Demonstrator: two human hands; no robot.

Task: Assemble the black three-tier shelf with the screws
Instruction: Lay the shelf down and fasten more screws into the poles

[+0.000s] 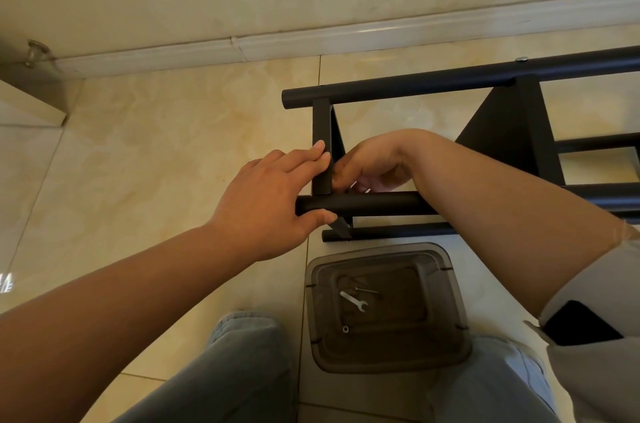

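Note:
The black shelf frame (450,79) lies on its side on the tiled floor, its round tubes running left to right. My left hand (273,197) grips the end of the near black tube (374,203), fingers resting on the upright flat bracket (322,145). My right hand (370,166) is curled just behind that bracket, above the tube; something small and pale shows under its fingers, too hidden to name. A silver screw head (521,59) sits on the far tube.
A grey plastic tub (386,308) stands on the floor between my knees, holding a small silver wrench (354,300), a thin screw (365,290) and a washer (345,329). A wall and baseboard (311,41) run behind the frame. A door stop (34,53) is at far left.

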